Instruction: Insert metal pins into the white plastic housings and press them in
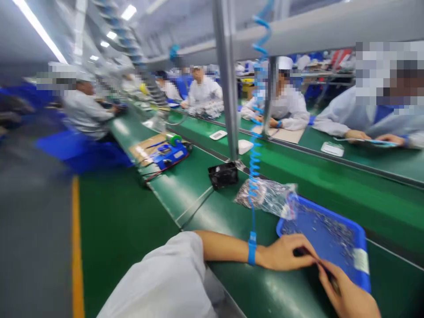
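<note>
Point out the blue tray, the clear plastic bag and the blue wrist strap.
Blue tray [326, 243], head view: bare part of its floor.
Clear plastic bag [273, 198], head view: middle of its crinkled film.
Blue wrist strap [252, 254], head view: the band's outer face.

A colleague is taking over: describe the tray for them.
On the near green bench, find the clear bag behind the coiled cord. The tray lies just right of it; unlike that bag, it has a raised blue rim.

Up close, there are two hands [286, 255] [353, 289], one blue tray [313, 230], one clear bag [273, 199], one black bundle [223, 175] and one curly blue cord [255, 155].
</note>
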`<state>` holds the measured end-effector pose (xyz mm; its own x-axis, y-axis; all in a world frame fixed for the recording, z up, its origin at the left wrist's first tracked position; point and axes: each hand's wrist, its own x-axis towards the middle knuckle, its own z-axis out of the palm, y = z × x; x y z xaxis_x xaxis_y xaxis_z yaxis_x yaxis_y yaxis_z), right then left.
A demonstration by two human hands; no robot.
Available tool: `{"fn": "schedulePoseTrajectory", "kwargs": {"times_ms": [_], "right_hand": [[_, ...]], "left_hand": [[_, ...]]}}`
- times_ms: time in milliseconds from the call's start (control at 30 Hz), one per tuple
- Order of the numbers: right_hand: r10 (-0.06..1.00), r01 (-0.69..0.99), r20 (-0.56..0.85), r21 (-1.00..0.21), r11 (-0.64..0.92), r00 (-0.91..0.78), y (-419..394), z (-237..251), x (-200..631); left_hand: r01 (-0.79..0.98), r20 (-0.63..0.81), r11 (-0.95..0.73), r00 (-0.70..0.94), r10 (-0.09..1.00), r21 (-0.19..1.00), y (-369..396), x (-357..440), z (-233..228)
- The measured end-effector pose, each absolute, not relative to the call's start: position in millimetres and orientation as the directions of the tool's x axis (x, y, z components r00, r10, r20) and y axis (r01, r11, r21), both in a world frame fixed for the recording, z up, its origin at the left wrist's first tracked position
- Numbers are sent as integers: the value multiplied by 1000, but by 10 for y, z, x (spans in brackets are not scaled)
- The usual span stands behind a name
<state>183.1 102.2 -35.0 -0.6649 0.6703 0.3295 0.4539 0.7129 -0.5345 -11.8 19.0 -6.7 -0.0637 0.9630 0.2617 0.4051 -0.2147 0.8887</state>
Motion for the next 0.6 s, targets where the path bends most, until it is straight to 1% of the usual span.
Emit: {"fn": "schedulePoseTrajectory", "kwargs": {"times_ms": [33,67,100,167,233,333,367,433,467,500,533,600], "right_hand": [[644,464,343,-477,747,-684,968,-307,1856],[588,443,329,-420,792,-739,911,-242,1863],[571,453,325,-373,810,-754,855,-165,1856],[576,492,320,-309,814,-752,766,-18,1828],[660,589,319,-299,751,-680,711,76,1841],[797,732,365,-333,594,-481,644,125,2041],[840,769,387,-372,520,-381,613,130,2152],[908,797,399,-503,335,-129,538,136,2409],[924,789,382,-568,235,0,497,135,2545],[927,785,359,-603,142,108,457,129,2682],[920,799,344,-599,62,187,421,118,2815],[893,861,356,-505,-63,274,368,81,3064]], "left_hand": [[385,254,-204,-84,964,900,175,-118,-40],[361,245,-195,-99,964,912,162,-117,-22],[334,238,-190,-110,965,923,151,-114,-13],[283,225,-186,-111,968,941,143,-113,-16],[240,212,-184,-94,973,953,154,-114,-42],[205,200,-183,-66,977,961,181,-113,-90],[203,201,-185,-59,978,962,187,-113,-102],[229,214,-199,-46,976,953,190,-117,-115],[258,235,-218,-37,971,941,188,-121,-118],[294,265,-246,-26,964,924,185,-127,-120],[334,302,-281,-11,953,900,180,-133,-121],[401,386,-368,37,922,839,167,-145,-124]]}}
